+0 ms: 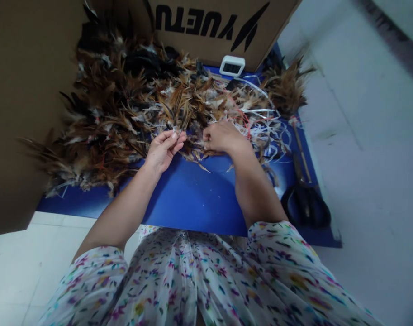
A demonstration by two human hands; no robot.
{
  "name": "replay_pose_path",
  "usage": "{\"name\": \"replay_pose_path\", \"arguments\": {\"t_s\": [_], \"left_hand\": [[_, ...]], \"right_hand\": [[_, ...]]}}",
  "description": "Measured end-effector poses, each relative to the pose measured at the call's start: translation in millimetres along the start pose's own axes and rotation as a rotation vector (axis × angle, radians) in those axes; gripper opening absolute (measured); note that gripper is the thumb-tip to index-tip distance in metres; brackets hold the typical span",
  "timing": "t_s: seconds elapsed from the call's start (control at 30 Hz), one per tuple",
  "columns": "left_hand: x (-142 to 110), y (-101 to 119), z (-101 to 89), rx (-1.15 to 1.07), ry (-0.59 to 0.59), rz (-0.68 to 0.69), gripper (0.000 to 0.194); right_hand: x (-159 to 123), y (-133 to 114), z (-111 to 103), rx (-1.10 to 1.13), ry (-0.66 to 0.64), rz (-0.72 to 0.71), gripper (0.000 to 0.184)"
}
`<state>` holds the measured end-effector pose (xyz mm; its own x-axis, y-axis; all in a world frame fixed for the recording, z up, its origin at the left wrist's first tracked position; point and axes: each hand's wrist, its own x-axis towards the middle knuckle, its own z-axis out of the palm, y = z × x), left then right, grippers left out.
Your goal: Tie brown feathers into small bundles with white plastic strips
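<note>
The left hand (163, 149) has thumb and fingers pinched together on the lower ends of a small bunch of brown and dark feathers (176, 107); the bunch rises from the fingertips and fans out away from the person, over the pile of feathers (107, 108). The right hand (223, 136) is lowered, back upward, with its fingers curled beside some loose feathers (196, 136) that lie in the gap between the two hands; whether those fingers grasp anything I cannot tell. The bunch is to the left of the right hand, apart from it. Just past the right wrist lie white strips (272, 131) and red string (244, 118). Farther right on the blue surface (192, 194) are black-handled scissors (306, 203) and a feather bundle on a stick (287, 88); a white timer (226, 61) stands before the cardboard box (206, 43)
</note>
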<state>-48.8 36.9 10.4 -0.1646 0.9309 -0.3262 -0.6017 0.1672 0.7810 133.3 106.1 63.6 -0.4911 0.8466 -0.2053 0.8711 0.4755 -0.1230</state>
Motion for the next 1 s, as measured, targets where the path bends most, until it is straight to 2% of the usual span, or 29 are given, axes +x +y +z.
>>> {"name": "replay_pose_path", "arguments": {"t_s": [0.07,0.17,0.3,0.4,0.5,0.63,0.83,1.0], "left_hand": [[0,1,-0.6,0.017,-0.001,-0.001,0.014],[0,0,-1.9,0.052,-0.004,0.020,0.008],[1,-4,-4.5,0.067,-0.012,0.148,0.006],[3,-7,-6.3,0.104,-0.001,0.267,0.014],[4,-9,-7.1,0.156,0.002,0.325,0.021],[5,-11,-6.7,0.189,0.003,0.324,0.024],[3,-11,-3.0,0.203,0.036,0.283,0.013],[-2,-12,0.4,0.217,-0.027,0.203,0.013]], "right_hand": [[0,-1,0,-0.033,0.007,0.022,0.017],[-3,5,-5,0.072,0.092,-0.037,0.016],[-12,9,-16,0.211,0.218,-0.098,0.015],[-18,1,-21,0.261,0.216,-0.151,0.019],[-20,-10,-22,0.269,0.166,-0.207,0.020],[-19,-17,-22,0.301,0.166,-0.238,0.021],[-19,-16,-23,0.349,0.169,-0.244,0.019],[-14,-17,-17,0.353,0.182,-0.275,0.020]]}}
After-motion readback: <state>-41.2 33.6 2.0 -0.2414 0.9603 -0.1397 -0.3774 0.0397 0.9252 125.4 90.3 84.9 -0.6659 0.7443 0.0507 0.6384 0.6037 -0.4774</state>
